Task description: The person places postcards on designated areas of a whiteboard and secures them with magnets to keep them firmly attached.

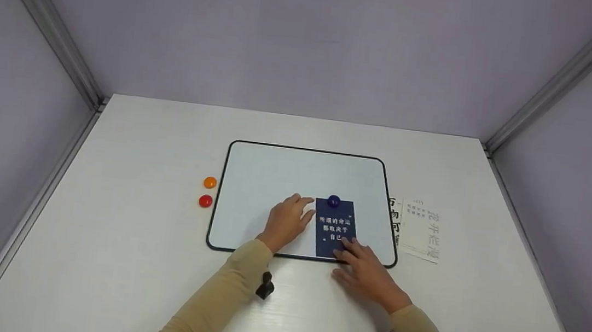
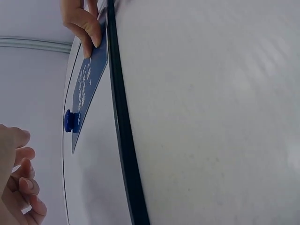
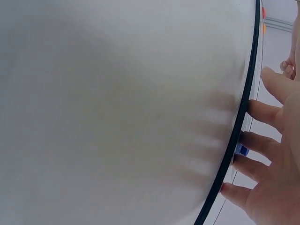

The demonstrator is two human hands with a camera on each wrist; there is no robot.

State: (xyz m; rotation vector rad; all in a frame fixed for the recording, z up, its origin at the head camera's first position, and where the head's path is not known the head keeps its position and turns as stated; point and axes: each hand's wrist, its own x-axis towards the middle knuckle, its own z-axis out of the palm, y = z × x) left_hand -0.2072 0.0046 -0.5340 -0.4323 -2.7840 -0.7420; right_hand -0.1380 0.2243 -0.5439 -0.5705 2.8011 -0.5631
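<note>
A dark blue card (image 1: 334,228) with white print lies on the black-framed whiteboard (image 1: 273,174). A blue magnet (image 1: 333,200) sits on the card's top edge. My left hand (image 1: 288,221) rests on the board just left of the card, fingers relaxed and reaching its upper left edge. My right hand (image 1: 366,271) lies flat, its straight fingertips pressing the card's lower right corner. In the left wrist view the card (image 2: 89,86) and magnet (image 2: 69,121) show edge-on. The right hand's fingers (image 3: 262,171) lie across the board's frame (image 3: 234,140).
An orange magnet (image 1: 210,182) and a red magnet (image 1: 205,201) lie on the white table left of the board. Right of the board is a white printed card (image 1: 421,230), with another card (image 1: 392,216) partly under the board's edge. Grey walls enclose the table.
</note>
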